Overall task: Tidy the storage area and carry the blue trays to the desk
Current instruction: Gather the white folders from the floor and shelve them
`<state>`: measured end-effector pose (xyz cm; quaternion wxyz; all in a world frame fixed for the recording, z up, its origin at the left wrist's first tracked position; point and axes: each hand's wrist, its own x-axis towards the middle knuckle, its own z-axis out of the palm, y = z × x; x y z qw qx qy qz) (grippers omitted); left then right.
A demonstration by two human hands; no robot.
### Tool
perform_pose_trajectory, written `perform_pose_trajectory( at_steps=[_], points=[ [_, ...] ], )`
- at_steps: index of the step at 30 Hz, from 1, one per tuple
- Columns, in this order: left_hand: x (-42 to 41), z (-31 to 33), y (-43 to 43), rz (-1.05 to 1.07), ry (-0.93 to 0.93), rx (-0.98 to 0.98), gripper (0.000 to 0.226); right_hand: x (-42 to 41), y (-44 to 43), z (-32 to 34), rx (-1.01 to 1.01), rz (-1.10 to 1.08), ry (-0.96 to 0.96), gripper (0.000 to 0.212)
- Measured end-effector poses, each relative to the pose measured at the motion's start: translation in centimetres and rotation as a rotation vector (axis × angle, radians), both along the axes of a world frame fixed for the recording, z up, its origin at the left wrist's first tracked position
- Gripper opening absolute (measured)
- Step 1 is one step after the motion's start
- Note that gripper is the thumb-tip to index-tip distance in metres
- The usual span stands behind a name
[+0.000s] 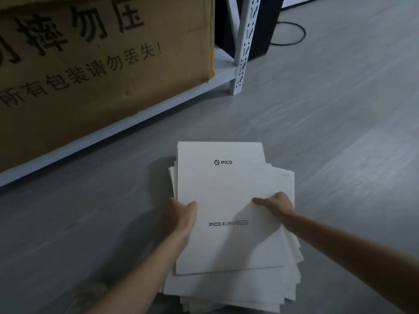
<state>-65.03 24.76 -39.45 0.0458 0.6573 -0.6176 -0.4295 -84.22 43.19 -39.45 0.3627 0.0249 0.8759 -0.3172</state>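
White sheet stack — left hand grips left edge, right hand grips right edge — thumbs on top.

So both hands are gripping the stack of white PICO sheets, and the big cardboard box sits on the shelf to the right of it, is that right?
Not quite. The head view shows the cardboard box on the white shelf to the left of the stack, not the right. The rest holds: the left hand and right hand both grip the stack of white PICO sheets.
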Motion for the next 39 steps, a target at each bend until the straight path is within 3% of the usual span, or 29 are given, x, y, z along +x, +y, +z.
perform_pose_trajectory(
  at_steps=[4,7,10,12,14,17,20,22,26,30,34,39],
  points=[
    [0.2,-0.1,-1.0,0.156,0.180,0.150,0.058,-0.4,0.1,0.7,-0.051,-0.118,-0.090,0.058],
    [-0.2,-0.4,-0.7,0.140,0.267,0.232,0.043,-1.5,0.4,1.7,-0.071,-0.184,-0.169,0.045],
    [-2.2,-0.4,-0.3,0.057,0.325,0.224,0.036,-2.8,1.5,1.9,-0.078,-0.186,-0.067,0.035],
    [-3.9,-0.1,0.1,-0.065,0.208,0.166,0.039,-3.7,2.1,1.6,-0.004,-0.165,0.040,0.041],
    [-4.9,0.0,0.7,-0.192,-0.059,0.072,0.051,-3.8,2.3,1.3,0.031,-0.123,0.074,0.049],
    [-5.1,-0.2,0.8,-0.180,-0.208,0.022,0.057,-3.5,1.7,0.9,0.070,-0.106,0.107,0.051],
    [-5.4,0.3,0.1,-0.067,-0.084,0.044,0.050,-3.3,0.7,0.7,0.014,-0.120,0.117,0.065],
    [-5.6,0.9,-0.3,-0.031,0.023,0.058,0.031,-3.0,0.4,0.3,-0.040,-0.141,0.123,0.072],
    [-4.9,1.3,-0.7,-0.031,0.112,0.090,0.029,-2.8,0.2,0.4,-0.122,-0.252,0.067,0.057],
    [-4.6,0.3,-2.2,0.110,0.232,0.223,0.066,-2.7,1.0,0.5,-0.115,-0.262,-0.077,0.027],
    [-4.2,-0.6,-3.6,0.140,0.322,0.466,0.080,-2.1,2.3,0.6,-0.164,-0.284,-0.171,0.030],
    [-5.0,2.4,-3.0,-0.035,0.384,0.316,0.043,-2.2,2.6,2.0,-0.293,-0.310,-0.164,0.046]
  ],
)
